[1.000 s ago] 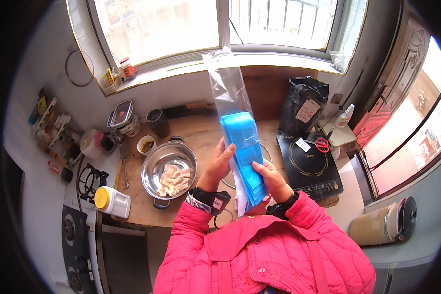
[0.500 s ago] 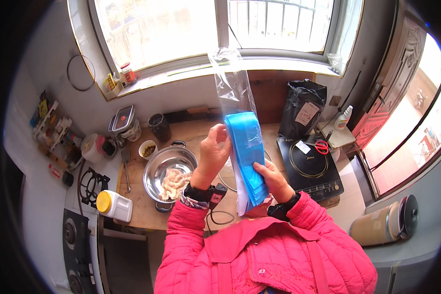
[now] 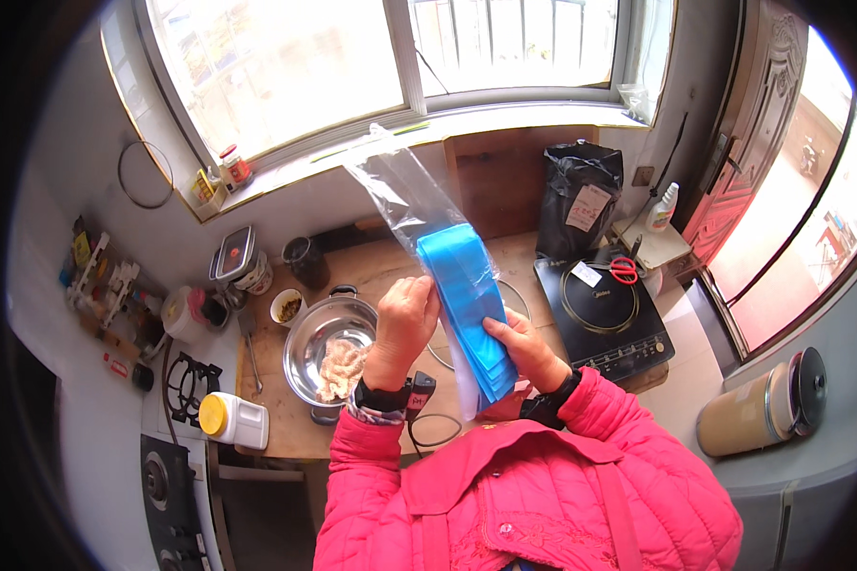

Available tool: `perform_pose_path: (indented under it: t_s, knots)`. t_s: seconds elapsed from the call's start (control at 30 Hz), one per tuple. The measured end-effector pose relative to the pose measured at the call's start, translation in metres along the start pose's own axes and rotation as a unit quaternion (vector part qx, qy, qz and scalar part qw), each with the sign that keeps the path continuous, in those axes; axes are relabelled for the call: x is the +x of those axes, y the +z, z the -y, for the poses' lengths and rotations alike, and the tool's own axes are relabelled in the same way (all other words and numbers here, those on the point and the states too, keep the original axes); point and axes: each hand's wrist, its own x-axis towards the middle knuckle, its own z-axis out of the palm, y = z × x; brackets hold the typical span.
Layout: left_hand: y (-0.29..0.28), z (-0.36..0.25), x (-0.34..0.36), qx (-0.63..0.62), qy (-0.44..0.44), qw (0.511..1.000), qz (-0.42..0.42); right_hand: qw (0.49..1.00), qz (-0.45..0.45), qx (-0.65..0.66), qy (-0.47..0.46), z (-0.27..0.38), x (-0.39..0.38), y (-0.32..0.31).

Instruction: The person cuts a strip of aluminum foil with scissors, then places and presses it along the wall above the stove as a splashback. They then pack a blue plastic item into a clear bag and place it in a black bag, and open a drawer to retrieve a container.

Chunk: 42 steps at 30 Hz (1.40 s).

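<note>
In front of my chest is a bundle of folded blue plastic sheets (image 3: 462, 300), held tilted over the table. My right hand (image 3: 524, 347) grips its lower right side, thumb on top. A clear plastic sleeve (image 3: 400, 195) covers the bundle's upper end and stretches past it toward the window, its far part limp. A white layer shows along the bundle's left edge. My left hand (image 3: 405, 319) is closed beside that edge; its fingertips are partly hidden, so what they pinch is not visible.
Left of the bundle, a steel pot (image 3: 300, 333) holds a beige netted cloth (image 3: 343, 366). Nearby are a small bowl (image 3: 287, 305), a dark jar (image 3: 305, 262) and a yellow-lidded white container (image 3: 238, 421). An induction cooker (image 3: 605, 309) with red scissors (image 3: 624, 271) lies right, before a black bag (image 3: 581, 200).
The clear sleeve's far end has swung left and lower. My left hand has slid down a little along the bundle's edge. The whole view has shifted slightly.
</note>
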Motion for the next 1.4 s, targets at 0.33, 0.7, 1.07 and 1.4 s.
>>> perform_pose_path:
  t_s: [0.33, 0.7, 1.07, 1.4]
  knots:
    - [0.010, -0.028, 0.011, 0.066, 0.063, 0.995, 0.045, 0.940, -0.040, -0.305, -0.145, -0.009, 0.015, -0.012]
    - [0.038, -0.022, 0.007, 0.051, 0.099, 0.986, 0.122, 0.893, -0.056, -0.392, -0.214, -0.010, 0.022, -0.022]
    - [0.036, -0.033, 0.000, -0.017, 0.095, 0.985, 0.142, 0.965, -0.050, -0.217, -0.140, -0.016, 0.030, -0.023]
    - [0.019, 0.006, -0.013, -0.245, -0.172, 0.952, 0.066, 0.997, -0.042, 0.058, -0.026, 0.015, 0.011, -0.016]
